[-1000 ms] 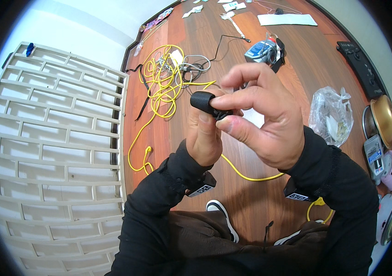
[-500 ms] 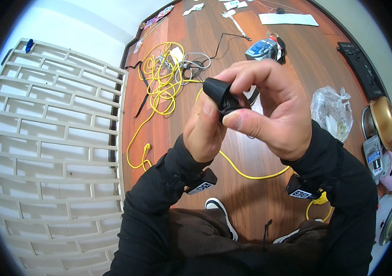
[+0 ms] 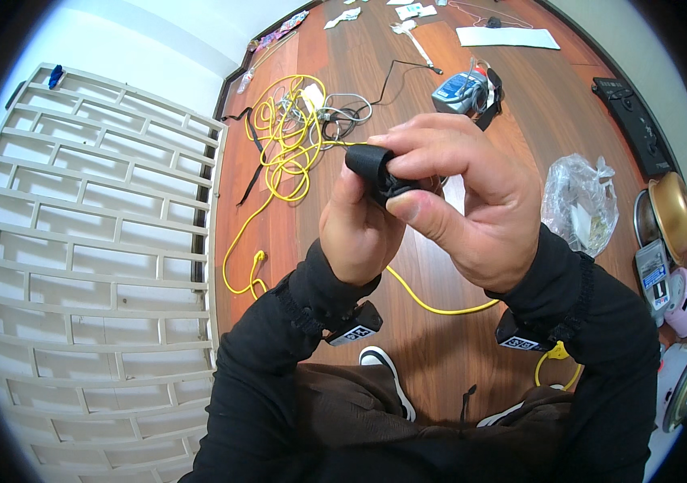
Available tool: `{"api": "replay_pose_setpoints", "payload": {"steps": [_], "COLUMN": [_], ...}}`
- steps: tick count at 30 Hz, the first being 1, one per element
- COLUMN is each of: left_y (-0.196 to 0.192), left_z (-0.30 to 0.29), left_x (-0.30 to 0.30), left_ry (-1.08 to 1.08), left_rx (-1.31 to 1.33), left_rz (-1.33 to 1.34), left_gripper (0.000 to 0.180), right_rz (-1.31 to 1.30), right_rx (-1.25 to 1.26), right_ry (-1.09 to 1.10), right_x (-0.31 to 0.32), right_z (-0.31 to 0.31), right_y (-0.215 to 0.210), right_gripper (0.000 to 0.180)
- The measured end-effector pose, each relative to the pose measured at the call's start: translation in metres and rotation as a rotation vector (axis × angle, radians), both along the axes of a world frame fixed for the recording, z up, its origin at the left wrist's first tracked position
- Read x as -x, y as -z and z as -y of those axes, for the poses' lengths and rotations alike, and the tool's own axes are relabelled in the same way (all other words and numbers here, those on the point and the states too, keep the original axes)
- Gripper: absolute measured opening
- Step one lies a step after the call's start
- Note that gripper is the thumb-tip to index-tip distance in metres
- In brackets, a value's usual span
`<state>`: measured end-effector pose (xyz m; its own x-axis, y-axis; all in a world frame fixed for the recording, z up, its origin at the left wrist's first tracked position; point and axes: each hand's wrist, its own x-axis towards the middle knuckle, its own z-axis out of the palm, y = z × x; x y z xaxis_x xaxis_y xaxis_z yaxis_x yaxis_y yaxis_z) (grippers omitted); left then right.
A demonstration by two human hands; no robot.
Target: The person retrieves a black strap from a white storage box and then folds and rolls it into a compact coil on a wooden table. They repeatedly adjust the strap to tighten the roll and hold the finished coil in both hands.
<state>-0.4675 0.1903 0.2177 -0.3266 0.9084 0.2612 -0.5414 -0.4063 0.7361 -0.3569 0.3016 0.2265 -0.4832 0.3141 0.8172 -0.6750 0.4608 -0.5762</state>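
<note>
— What filled the frame?
— A wooden table (image 3: 408, 354), with a white lattice screen (image 3: 94, 266) at left and a tangled yellow cable (image 3: 283, 141) at the far side.
— And the hands?
— The right hand (image 3: 472, 205) and left hand (image 3: 355, 233) met near the centre, both pinching a black strap (image 3: 372, 169) between them, above the table.

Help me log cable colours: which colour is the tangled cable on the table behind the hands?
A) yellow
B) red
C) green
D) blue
A: the cable lying in loops on the wooden table is bright yellow, trailing toward the hands.
</note>
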Motion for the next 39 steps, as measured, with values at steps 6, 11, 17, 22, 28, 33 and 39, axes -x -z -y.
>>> {"api": "replay_pose_setpoints", "payload": {"steps": [6,11,17,22,28,33,39], "left_y": [0.0,0.006,0.007,-0.002,-0.009,-0.013,-0.019], "left_z": [0.004,0.002,0.005,0.001,0.001,-0.001,-0.008], "left_x": [0.002,0.016,0.014,0.009,0.007,0.003,-0.001], "left_ry": [0.019,0.176,0.133,0.143,0.158,0.145,-0.156], "left_rx": [0.053,-0.045,0.005,0.053,0.069,0.118,0.212], "left_rz": [0.058,-0.051,0.001,0.009,-0.114,-0.072,-0.397], "left_gripper": [0.046,0.061,0.06,0.056,0.055,0.058,0.048], "right_rz": [0.011,0.009,0.006,0.009,0.152,0.159,0.189], "right_rx": [-0.032,-0.051,-0.095,-0.149,0.061,0.106,-0.04], "right_ry": [-0.009,-0.044,-0.064,-0.04,-0.149,-0.147,0.038], "right_x": [-0.001,0.001,0.001,0.001,-0.001,-0.001,-0.004], "right_z": [-0.001,-0.004,-0.005,-0.009,-0.004,-0.002,-0.015], "right_y": [-0.001,-0.001,0.0,-0.003,-0.003,-0.008,-0.016], "right_gripper": [0.023,0.021,0.019,0.024,0.044,0.049,0.049]}}
